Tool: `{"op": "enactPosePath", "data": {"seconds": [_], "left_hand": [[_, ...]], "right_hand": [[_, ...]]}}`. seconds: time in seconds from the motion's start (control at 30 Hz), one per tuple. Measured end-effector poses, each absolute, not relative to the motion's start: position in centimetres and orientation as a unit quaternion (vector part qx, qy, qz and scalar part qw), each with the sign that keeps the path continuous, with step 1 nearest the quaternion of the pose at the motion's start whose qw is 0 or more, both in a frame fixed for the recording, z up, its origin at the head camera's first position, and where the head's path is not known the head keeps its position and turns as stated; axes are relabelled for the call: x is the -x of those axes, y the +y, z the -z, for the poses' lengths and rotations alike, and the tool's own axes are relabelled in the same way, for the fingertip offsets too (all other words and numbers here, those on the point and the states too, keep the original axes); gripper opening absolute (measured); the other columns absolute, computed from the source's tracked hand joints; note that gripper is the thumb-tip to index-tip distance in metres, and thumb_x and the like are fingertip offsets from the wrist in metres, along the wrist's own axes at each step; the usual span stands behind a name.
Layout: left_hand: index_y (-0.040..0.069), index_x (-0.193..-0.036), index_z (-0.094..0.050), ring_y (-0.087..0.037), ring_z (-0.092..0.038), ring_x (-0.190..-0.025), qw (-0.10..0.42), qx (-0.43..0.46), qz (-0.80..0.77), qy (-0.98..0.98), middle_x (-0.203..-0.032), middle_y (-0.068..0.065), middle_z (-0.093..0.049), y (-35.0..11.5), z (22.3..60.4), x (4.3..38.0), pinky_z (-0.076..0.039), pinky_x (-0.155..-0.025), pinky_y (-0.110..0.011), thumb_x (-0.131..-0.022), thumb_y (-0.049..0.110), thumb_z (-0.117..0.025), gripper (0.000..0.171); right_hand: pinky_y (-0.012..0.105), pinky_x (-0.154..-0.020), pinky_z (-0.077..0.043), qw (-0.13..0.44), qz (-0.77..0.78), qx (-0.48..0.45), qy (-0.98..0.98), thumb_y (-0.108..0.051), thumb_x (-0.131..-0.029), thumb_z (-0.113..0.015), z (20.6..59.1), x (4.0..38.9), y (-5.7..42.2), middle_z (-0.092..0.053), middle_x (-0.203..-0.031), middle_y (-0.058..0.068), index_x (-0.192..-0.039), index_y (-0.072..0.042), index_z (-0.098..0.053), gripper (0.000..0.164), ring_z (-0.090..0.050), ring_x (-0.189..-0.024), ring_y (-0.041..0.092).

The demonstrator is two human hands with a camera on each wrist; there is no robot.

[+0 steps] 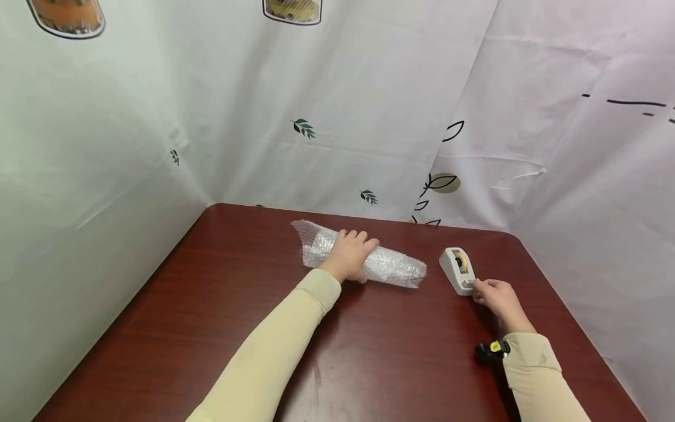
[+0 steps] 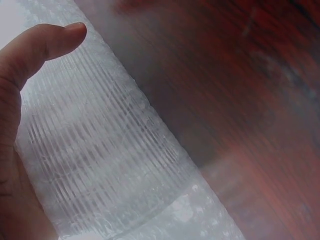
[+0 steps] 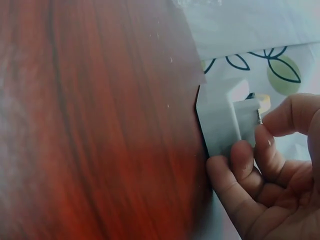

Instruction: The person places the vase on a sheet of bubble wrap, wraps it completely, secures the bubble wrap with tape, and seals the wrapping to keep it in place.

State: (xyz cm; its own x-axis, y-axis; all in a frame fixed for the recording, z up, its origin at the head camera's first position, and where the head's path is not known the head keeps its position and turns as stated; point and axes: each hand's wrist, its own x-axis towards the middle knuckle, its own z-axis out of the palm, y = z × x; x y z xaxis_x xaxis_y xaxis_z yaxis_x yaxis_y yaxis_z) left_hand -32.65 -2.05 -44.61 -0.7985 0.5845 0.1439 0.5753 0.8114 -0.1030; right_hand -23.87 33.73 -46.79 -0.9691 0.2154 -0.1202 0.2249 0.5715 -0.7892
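Observation:
A bundle wrapped in clear bubble wrap (image 1: 395, 268) lies slantwise near the far edge of the table, its loose flap spread at the left end. Across its middle my left hand (image 1: 349, 256) grips it, fingers over the far side and thumb on the near side. The left wrist view shows the thumb (image 2: 55, 42) over the ridged wrap (image 2: 100, 135). What the wrap encloses cannot be made out. Right of the bundle stands a white tape dispenser (image 1: 454, 272). At its cutting edge, my right hand (image 3: 280, 170) pinches the tape end between thumb and index finger; other fingertips touch the dispenser's front.
The dark red wooden table (image 1: 211, 328) has rounded far corners. White printed curtains (image 1: 327, 164) hang close behind it and along both sides. A black strap device (image 1: 491, 350) sits on the right wrist.

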Motion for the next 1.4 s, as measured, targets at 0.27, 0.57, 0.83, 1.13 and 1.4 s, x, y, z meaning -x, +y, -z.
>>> {"op": "enactPosePath", "data": {"seconds": [0.27,0.57,0.83,1.13,1.4], "left_hand": [[0.028,-0.141,-0.051,-0.026,-0.052,-0.118,0.083,0.305,-0.030,-0.948,-0.130,-0.002,-0.055,-2.0,44.6,32.8,-0.037,-0.102,-0.048,-0.064,0.048,-0.088,0.088],[0.028,-0.141,-0.052,-0.027,-0.052,-0.118,0.081,0.303,-0.024,-0.949,-0.129,-0.003,-0.055,-2.0,44.7,32.8,-0.036,-0.102,-0.048,-0.063,0.048,-0.089,0.088],[0.027,-0.141,-0.052,-0.027,-0.052,-0.118,0.082,0.304,-0.027,-0.949,-0.129,-0.003,-0.055,-2.1,44.7,32.8,-0.037,-0.101,-0.048,-0.063,0.048,-0.088,0.088],[0.028,-0.142,-0.051,-0.027,-0.051,-0.120,0.076,0.302,-0.028,-0.950,-0.131,-0.002,-0.054,-2.0,44.4,32.6,-0.036,-0.104,-0.048,-0.065,0.047,-0.088,0.087],[0.028,-0.141,-0.051,-0.027,-0.052,-0.120,0.078,0.302,-0.029,-0.950,-0.131,-0.002,-0.055,-2.1,44.4,32.5,-0.036,-0.104,-0.048,-0.065,0.047,-0.088,0.087]], "right_hand": [[0.019,-0.067,-0.051,0.011,0.456,-0.116,0.882,-0.022,-0.096,-0.055,47.5,24.0,34.3,-0.066,-0.079,-0.004,-0.094,0.008,-0.067,0.032,-0.060,-0.072,0.003],[0.020,-0.065,-0.049,0.009,0.446,-0.102,0.889,-0.017,-0.096,-0.058,47.9,24.1,34.6,-0.065,-0.076,-0.006,-0.091,0.006,-0.067,0.025,-0.058,-0.071,0.001],[0.022,-0.061,-0.046,0.005,0.428,-0.103,0.898,-0.015,-0.092,-0.058,47.7,24.1,34.6,-0.062,-0.073,-0.006,-0.086,0.000,-0.067,0.019,-0.055,-0.070,0.005],[0.026,-0.056,-0.042,-0.010,0.403,-0.092,0.911,-0.014,-0.091,-0.059,47.8,24.2,34.5,-0.060,-0.069,-0.005,-0.082,0.002,-0.067,0.021,-0.051,-0.065,0.010],[0.026,-0.057,-0.042,-0.007,0.401,-0.092,0.911,-0.013,-0.088,-0.060,48.0,24.2,34.6,-0.059,-0.067,-0.005,-0.076,-0.002,-0.066,0.017,-0.050,-0.065,0.011]]}}
